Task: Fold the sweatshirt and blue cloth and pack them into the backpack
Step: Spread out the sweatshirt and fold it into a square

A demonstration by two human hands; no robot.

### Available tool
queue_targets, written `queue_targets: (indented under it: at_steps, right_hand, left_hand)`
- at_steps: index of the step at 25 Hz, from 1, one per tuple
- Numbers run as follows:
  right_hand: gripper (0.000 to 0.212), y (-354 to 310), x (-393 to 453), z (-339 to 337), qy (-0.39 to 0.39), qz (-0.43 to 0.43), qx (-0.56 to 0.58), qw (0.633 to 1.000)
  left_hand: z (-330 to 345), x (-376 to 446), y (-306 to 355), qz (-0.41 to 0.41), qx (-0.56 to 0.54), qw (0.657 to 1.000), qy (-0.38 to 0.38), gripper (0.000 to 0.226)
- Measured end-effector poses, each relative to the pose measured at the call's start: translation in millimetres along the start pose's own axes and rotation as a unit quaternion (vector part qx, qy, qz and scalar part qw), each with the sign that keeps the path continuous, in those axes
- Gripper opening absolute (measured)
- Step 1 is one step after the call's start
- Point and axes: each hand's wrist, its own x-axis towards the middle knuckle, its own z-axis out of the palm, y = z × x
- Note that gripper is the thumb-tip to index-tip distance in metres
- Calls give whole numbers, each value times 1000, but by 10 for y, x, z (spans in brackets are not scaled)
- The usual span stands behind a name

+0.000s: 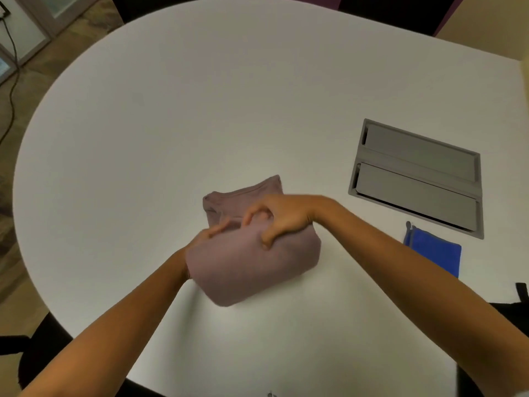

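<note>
The soft mauve sweatshirt [252, 259], already folded into a thick bundle, lies near the middle of the round white table [171, 124]. It is gripped on top by the right hand [282, 219] with curled fingers, while the left hand [207, 236] is pressed against its left side; whether that hand grasps the fabric cannot be told. The small folded blue cloth [433, 250] lies well apart on the right, beside a grey rectangular cable hatch [418, 176]. If only the upper layer is lifted, the bundle could unfold. Only a dark shape, perhaps the backpack [515, 308], is seen at the right edge, mostly cut off.
</note>
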Motion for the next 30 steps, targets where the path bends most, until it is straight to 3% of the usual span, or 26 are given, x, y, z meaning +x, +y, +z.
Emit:
queue_targets:
  at_steps: [2, 4, 6, 8, 10, 11, 14, 16, 18, 20, 22, 26, 30]
  right_hand:
    - [41, 71, 134, -322, 78, 13, 5, 997]
    - [43, 218, 303, -516, 202, 19, 16, 979]
    - [44, 377, 473, -519, 297, 21, -5, 955]
    - [47, 524, 618, -335, 296, 37, -68, 952]
    - [51, 663, 706, -36, 266, 61, -133, 953]
    - [52, 722, 725, 109, 273, 73, -153, 947]
    - [56, 810, 737, 514, 344, 92, -169, 919]
    - [61, 786, 749, 743, 366, 73, -200, 906]
    - [63, 787, 772, 882, 364, 45, -218, 905]
    - [63, 840, 770, 969, 367, 41, -227, 901]
    - [66, 913, 768, 1105, 387, 65, -214, 894]
    - [87, 1019, 759, 1423, 401, 165, -54, 900]
    - [89, 1068, 798, 1317, 364, 161, 9, 917]
  left_hand:
    - [-138, 58, -46, 37, -178, 983, -6, 61]
    - [-235, 121, -104, 30, -264, 964, -20, 83]
    - [-267, 166, -171, 28, -277, 960, -35, 101]
    - [-238, 192, -160, 53, -253, 966, -20, 85]
    - [-186, 214, -77, 78, -158, 983, 44, 60]
    - [-161, 229, -45, 80, -100, 989, 79, 59]
    - [-53, 288, -11, 88, -29, 976, 199, 79]
    - [82, 320, -1, 163, 83, 916, 356, 87]
    - [221, 366, 20, 295, 277, 804, 436, 82]
    - [267, 506, -21, 354, 437, 720, 406, 69]
    - [198, 692, -188, 331, 537, 681, 372, 66]
    - [69, 862, -432, 293, 575, 684, 341, 71]
    - [24, 930, -353, 267, 580, 698, 325, 74]
